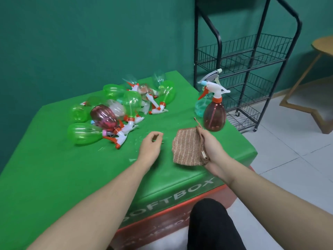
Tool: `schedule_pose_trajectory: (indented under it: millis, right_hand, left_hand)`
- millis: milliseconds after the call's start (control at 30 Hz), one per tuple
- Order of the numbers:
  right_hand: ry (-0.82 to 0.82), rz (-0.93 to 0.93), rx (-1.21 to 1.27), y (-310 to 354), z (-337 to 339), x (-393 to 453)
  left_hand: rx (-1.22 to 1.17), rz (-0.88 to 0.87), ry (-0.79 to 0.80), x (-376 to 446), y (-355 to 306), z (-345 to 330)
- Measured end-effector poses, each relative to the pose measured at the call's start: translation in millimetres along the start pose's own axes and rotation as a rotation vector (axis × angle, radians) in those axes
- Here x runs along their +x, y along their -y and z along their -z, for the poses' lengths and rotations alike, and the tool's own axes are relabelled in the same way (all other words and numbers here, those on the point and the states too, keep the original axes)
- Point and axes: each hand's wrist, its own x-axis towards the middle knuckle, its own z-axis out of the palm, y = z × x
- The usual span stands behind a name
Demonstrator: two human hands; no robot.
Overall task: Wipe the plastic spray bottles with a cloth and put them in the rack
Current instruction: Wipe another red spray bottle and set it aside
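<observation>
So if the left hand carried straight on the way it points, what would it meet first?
Probably nothing at once: the left hand points up the green mat, bare ahead of it, with the pile of spray bottles off to its left. Depth is unclear.

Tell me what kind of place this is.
Probably a staged recording or practice room, not a home: plain green wall, a padded box printed SOFTBOX serving as the table, and an empty wire rack on wheels over a tiled floor.

Even, soft indoor light fills the scene, leaving faint shadows beneath the bottle pile [119, 112] and hands; mild glare streaks the green box top [75, 170] near its front edge; wide-angle distortion bends the rack [252, 56]; slight softness overall, forearms blurring toward the bottom corners
</observation>
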Motion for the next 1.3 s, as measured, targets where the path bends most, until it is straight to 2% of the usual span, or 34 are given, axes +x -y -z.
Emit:
schedule_pose_trajectory:
  millis: [333, 400, 467, 567, 700, 867, 967, 1100, 1233, 1300]
  right_hand:
    - [0.107, -0.037, -0.11, -24.3, -104.0, 43.4]
    - [0.12, -0.038, -0.129, -27.3, -119.1, 55.7]
    - [0.135, -0.039, -0.134, -29.4, -131.8, 67.5]
    - [0.138, -0.035, -0.137, -32.6, -144.8, 85.6]
    - [0.135, -0.044, -0.133, -37.2, -154.2, 103.6]
    - [0.122, -0.066, -0.12, -40.4, -158.0, 112.7]
    - [0.125, -0.083, -0.117, -42.4, -156.8, 112.3]
    - [0.117, -0.08, -0.116, -42.3, -151.3, 105.2]
    - [0.098, -0.072, -0.106, -38.0, -145.5, 88.9]
    - [0.086, -0.07, -0.115, -35.7, -142.9, 77.9]
  left_hand:
    - [0.074, -0.002, -0.117, 33.9, 55.9, 113.2]
    - [0.253, -0.07, -0.124, 46.8, 67.3, 132.3]
    - [0.547, -0.186, -0.115, 58.5, 74.8, 147.5]
    - [0.747, -0.317, -0.002, 74.5, 69.4, 167.3]
    - [1.137, -0.525, 0.14, 101.7, 60.7, 182.2]
    - [1.463, -0.581, 0.229, 129.4, 52.5, 190.1]
    - [1.59, -0.624, 0.212, 132.5, 50.8, 191.4]
    - [1.595, -0.668, 0.129, 127.8, 53.2, 196.3]
    - [1.343, -0.801, -0.009, 114.6, 56.7, 200.4]
    - [1.198, -0.791, -0.041, 104.3, 56.4, 198.8]
